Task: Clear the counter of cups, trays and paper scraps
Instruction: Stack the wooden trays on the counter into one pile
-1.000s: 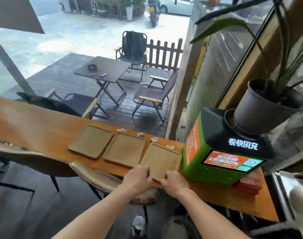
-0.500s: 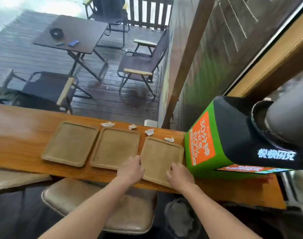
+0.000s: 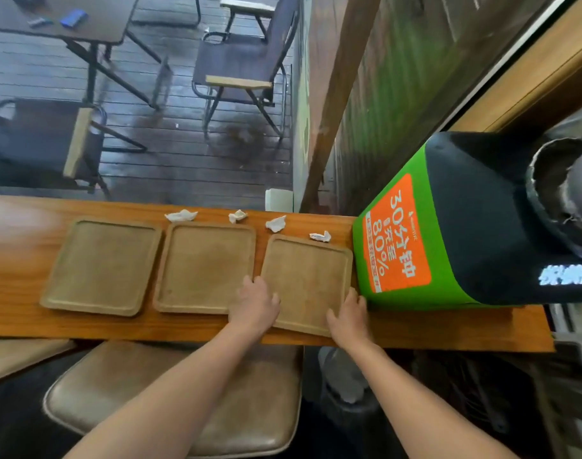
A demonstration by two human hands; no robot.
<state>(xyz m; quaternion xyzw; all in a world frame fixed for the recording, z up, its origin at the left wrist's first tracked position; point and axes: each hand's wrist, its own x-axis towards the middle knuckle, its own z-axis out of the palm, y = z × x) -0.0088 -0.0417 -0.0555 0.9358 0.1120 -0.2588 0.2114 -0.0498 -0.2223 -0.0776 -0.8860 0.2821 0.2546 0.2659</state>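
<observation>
Gripping the right tray (image 3: 307,276) by its near side edges, the left hand (image 3: 254,306) curls over the left rim and the right hand (image 3: 347,314) clasps the right corner. That tray lies flat on the counter (image 3: 17,256), long axis pointing away from the person, just beside a green kiosk (image 3: 395,240). The middle tray (image 3: 205,266) and left tray (image 3: 102,266) lie alike. Beyond them are paper scraps (image 3: 181,216); the rightmost scrap (image 3: 320,237) touches the held tray's far rim.

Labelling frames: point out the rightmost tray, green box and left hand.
rightmost tray (image 3: 304,279): head view, bare floor centre.
green box (image 3: 395,240): head view, orange panel.
left hand (image 3: 254,304): head view, back of hand.
</observation>
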